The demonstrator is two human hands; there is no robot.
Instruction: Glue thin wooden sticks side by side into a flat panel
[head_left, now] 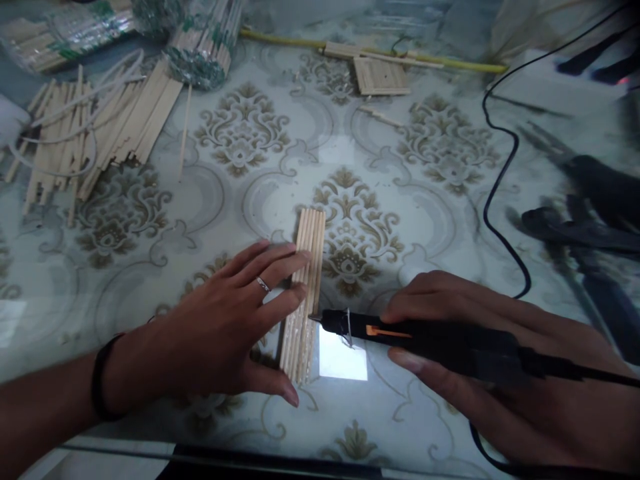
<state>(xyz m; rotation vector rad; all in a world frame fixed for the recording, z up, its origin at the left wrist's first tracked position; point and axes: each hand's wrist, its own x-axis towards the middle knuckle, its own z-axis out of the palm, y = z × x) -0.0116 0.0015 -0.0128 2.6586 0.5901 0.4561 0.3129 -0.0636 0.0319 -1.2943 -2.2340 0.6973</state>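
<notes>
A narrow panel of thin wooden sticks point(311, 267) lies side by side on the patterned tabletop in front of me. Its lower half has a shiny, glue-like coating. My left hand point(225, 320) lies over the panel's left side, fingers spread, fingertips resting on the sticks and thumb near the lower end. From the right, my right hand point(460, 333) grips a slim black corded glue pen point(390, 330) with an orange slider. A thin wire stand sits around the pen's front part. The metal tip meets the panel's right edge, touching or just above it.
Loose sticks point(60, 140) and a white cable point(93, 133) are at the left, with plastic-wrapped stick bundles point(203, 40) behind. A small stick square point(381, 75) lies by a yellow rod point(450, 65) at the back. A black cord point(493, 220) and blurred pliers point(595, 173) occupy the right.
</notes>
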